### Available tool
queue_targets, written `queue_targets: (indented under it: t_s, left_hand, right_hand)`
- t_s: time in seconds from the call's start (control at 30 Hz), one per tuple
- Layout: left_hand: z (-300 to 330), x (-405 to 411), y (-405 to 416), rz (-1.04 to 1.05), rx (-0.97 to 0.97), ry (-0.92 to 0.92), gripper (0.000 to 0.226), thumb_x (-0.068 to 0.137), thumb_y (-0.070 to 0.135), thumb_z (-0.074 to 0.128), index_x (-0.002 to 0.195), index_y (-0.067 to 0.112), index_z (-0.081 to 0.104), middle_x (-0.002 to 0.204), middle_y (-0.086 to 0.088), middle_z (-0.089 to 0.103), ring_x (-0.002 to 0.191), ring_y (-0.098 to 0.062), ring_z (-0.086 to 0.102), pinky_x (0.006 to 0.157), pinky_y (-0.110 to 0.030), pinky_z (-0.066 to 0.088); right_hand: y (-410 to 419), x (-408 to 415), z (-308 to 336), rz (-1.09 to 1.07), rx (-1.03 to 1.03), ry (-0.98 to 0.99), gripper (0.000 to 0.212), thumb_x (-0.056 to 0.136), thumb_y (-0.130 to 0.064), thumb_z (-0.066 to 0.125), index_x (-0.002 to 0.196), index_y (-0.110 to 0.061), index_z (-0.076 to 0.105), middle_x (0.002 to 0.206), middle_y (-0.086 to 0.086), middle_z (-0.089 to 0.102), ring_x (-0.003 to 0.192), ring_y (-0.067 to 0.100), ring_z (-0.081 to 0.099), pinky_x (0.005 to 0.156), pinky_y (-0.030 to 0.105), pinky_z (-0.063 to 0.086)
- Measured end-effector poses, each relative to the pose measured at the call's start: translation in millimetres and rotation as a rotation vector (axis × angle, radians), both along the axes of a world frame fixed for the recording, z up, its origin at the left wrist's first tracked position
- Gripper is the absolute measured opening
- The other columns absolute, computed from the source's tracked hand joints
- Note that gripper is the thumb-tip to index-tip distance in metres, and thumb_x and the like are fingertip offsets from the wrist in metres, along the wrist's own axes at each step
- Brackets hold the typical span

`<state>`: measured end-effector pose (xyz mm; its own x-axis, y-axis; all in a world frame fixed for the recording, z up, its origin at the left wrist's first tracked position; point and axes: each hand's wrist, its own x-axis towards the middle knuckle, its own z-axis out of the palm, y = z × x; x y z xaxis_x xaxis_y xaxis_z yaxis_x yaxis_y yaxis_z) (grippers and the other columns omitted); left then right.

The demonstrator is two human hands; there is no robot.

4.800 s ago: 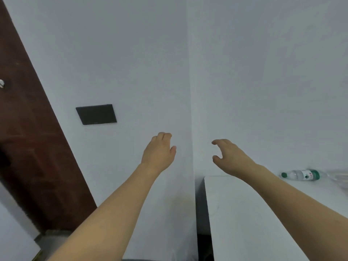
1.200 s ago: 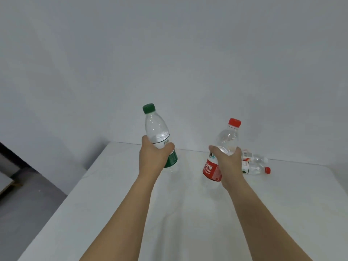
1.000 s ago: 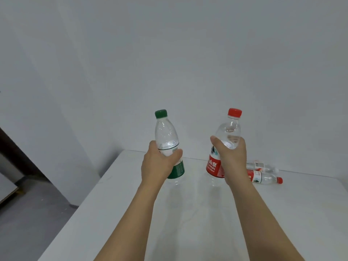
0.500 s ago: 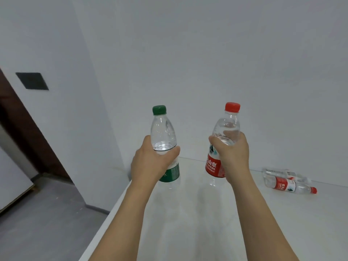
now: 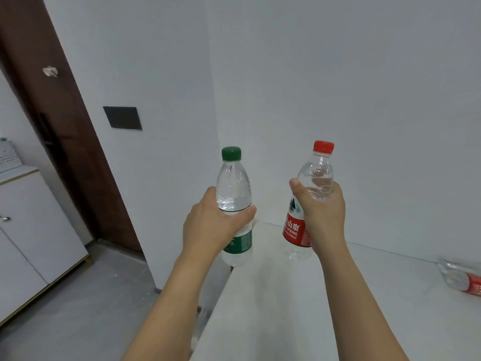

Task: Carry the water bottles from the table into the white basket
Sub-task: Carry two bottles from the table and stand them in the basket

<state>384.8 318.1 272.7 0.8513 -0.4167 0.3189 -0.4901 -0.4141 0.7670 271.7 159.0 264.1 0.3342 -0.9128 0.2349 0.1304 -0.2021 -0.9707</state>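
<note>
My left hand (image 5: 210,225) grips a clear water bottle with a green cap and green label (image 5: 233,183), held upright above the table's left edge. In my right hand (image 5: 321,212) is a clear bottle with a red cap and red label (image 5: 316,168), also upright and lifted off the white table (image 5: 312,308). One more red-labelled bottle (image 5: 460,278) lies on its side at the table's far right, cut off by the frame edge. At the far left a white perforated basket (image 5: 6,155) stands on a cabinet, only partly in view.
A white cabinet (image 5: 31,230) with small knobs stands at the left on a grey floor (image 5: 78,303). A dark brown door (image 5: 52,113) and a black wall plate (image 5: 122,118) are behind it. White walls meet in a corner behind the table.
Since the earliest frame both hands picked up bottles from the table. Over the last second the view has swung left, bringing the door, cabinet and basket in; the lying bottle slid to the right edge.
</note>
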Motion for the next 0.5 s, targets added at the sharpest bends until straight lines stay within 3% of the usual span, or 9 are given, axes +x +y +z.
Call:
queue_targets:
  t_s: [0.3, 0.5]
  left_hand:
    - [5.3, 149.8, 129.6, -0.016, 0.025, -0.027, 0.049, 0.055, 0.067, 0.067, 0.090, 0.037, 0.052, 0.080, 0.020, 0.062, 0.076, 0.001, 0.059, 0.057, -0.024, 0.047]
    - [-7.7, 244.5, 178.7, 0.017, 0.033, 0.021, 0.049, 0.056, 0.064, 0.069, 0.094, 0.036, 0.055, 0.084, 0.016, 0.066, 0.080, -0.006, 0.065, 0.066, -0.033, 0.056]
  right_hand:
    - [133.5, 161.8, -10.2, 0.047, 0.090, -0.084, 0.067, 0.059, -0.066, 0.074, 0.112, -0.031, 0.055, 0.098, -0.012, 0.067, 0.082, 0.003, 0.067, 0.066, 0.024, 0.049]
    - [179.8, 268.8, -19.0, 0.091, 0.092, -0.070, 0.067, 0.064, -0.063, 0.074, 0.118, -0.030, 0.053, 0.105, -0.009, 0.067, 0.090, 0.007, 0.068, 0.078, 0.033, 0.055]
